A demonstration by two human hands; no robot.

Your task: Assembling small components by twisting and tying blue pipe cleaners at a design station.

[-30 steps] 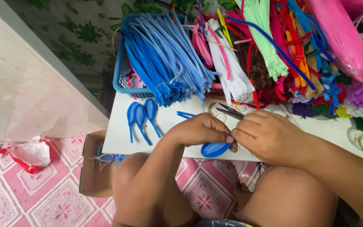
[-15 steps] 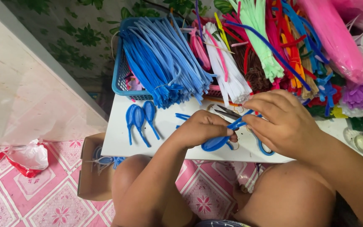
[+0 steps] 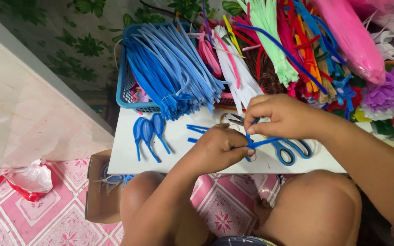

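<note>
Head view, the only view supplied: the work in hand appears to be twisting a blue pipe cleaner into a closed loop, judging by the three finished blue loops lying on the white table to the left. To do this step well, the crossing point should stay pinched firmly while the free end is wound tight against it, so the loop does not spring open and matches the finished ones in shape. The left hand is closed, thumb and fingers pinched on the pipe cleaner at the crossing, just above the near table edge. The right hand is curled shut over the upper end of the same pipe cleaner, fingertips pointing down at the twist; whether it grips the wire with all fingers or only thumb and forefinger cannot be told, as the hand hides the contact. The pipe cleaner is held just above the table, between the two hands. Blue-handled scissors lie on the table just under the right hand, not held. Short blue offcuts lie near the left hand. Behind, a blue basket holds a thick bundle of blue pipe cleaners, with mixed coloured pipe cleaners heaped to its right.
</note>
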